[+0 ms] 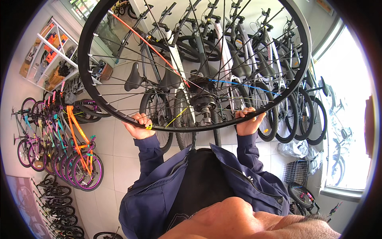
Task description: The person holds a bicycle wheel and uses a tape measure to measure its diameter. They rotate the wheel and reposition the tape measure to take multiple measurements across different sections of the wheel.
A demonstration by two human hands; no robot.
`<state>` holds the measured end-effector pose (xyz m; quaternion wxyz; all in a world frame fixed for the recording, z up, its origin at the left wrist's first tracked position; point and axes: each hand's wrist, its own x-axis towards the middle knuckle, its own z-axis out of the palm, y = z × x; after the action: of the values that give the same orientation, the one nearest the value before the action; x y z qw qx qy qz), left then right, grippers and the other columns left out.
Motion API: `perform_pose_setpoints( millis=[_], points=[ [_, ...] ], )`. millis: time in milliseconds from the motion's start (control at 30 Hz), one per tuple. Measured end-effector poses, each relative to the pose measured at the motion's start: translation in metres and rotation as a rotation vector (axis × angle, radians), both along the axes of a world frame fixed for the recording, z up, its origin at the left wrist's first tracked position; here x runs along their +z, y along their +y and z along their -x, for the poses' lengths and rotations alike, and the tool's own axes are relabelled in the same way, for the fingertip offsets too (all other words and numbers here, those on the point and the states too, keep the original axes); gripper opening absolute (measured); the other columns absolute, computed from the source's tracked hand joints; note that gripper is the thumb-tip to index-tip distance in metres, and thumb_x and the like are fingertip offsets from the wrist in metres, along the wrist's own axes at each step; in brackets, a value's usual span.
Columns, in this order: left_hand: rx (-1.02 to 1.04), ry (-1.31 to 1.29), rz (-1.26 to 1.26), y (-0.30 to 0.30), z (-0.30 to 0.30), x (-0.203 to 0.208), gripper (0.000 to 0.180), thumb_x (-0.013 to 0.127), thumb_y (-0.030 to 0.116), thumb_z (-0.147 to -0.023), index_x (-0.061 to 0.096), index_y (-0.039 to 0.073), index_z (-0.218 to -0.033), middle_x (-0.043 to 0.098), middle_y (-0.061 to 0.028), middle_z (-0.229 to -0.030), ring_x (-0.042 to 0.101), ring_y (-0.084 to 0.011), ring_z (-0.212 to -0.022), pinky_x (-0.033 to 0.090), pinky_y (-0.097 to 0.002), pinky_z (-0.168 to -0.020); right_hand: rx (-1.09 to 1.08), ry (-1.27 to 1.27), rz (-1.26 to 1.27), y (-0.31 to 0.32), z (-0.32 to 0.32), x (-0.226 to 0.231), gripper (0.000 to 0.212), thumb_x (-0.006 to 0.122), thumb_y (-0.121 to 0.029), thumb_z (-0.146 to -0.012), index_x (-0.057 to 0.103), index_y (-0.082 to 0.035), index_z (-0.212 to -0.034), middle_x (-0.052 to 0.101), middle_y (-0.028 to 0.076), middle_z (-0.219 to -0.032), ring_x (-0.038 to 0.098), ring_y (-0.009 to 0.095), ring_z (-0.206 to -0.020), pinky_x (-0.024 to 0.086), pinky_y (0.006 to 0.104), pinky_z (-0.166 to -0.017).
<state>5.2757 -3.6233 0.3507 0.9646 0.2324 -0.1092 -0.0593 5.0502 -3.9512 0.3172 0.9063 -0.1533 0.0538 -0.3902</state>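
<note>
A bicycle wheel rim (pixel 191 128) without a tyre is held up in front of me, its black hub (pixel 203 102) near the middle with a threaded axle end pointing my way. Most spokes are black; one red spoke (pixel 141 37), one blue spoke (pixel 246 85) and one yellow spoke (pixel 177 116) stand out. My left hand (pixel 139 125) has its fingers wrapped over the near left part of the rim, beside a small yellow mark. On the near right part, my right hand (pixel 250 122) grips the same rim. Both thumbs are partly hidden.
Beyond the wheel stands a row of bicycles (pixel 242 59). Colourful bicycles (pixel 85 159) crowd the left, below a white shelf (pixel 59 51) of boxes and parts. Smaller black bikes (pixel 59 203) line the lower left. A wire basket (pixel 296 172) and plastic wrapping (pixel 294 149) sit at right by a bright window.
</note>
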Motion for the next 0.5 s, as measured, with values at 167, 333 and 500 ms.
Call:
perform_pose_setpoints(
  millis=[167, 333, 500],
  points=[
    [0.019, 0.042, 0.003, 0.0018, -0.0003, -0.0018, 0.060, 0.039, 0.063, -0.095, 0.059, 0.009, -0.078, 0.049, -0.0008, -0.064, 0.043, -0.0118, -0.055, 0.041, -0.0251, -0.043, -0.008, 0.001, -0.005, 0.0003, -0.0011, -0.0008, 0.063, 0.044, -0.070, -0.089, 0.058, -0.009, -0.088, 0.055, 0.005, -0.079, 0.050, 0.018, -0.070, 0.044, 0.0362, -0.077],
    [-0.003, 0.022, 0.001, 0.0032, -0.0021, -0.0052, 0.060, 0.040, 0.063, -0.095, 0.059, 0.009, -0.078, 0.049, -0.0006, -0.064, 0.043, -0.0118, -0.055, 0.041, -0.0253, -0.043, -0.016, 0.019, -0.026, 0.0007, -0.0009, -0.0039, 0.063, 0.045, -0.070, -0.089, 0.058, -0.009, -0.088, 0.056, 0.005, -0.079, 0.050, 0.018, -0.070, 0.045, 0.0363, -0.077],
    [-0.003, 0.030, 0.000, 0.0039, -0.0035, -0.0077, 0.061, 0.040, 0.064, -0.094, 0.059, 0.009, -0.078, 0.048, -0.0013, -0.064, 0.041, -0.0119, -0.054, 0.040, -0.0252, -0.042, -0.001, 0.011, -0.019, 0.0001, -0.0013, -0.0064, 0.063, 0.046, -0.070, -0.088, 0.058, -0.009, -0.089, 0.056, 0.005, -0.079, 0.051, 0.018, -0.071, 0.045, 0.0363, -0.078]
  ],
)
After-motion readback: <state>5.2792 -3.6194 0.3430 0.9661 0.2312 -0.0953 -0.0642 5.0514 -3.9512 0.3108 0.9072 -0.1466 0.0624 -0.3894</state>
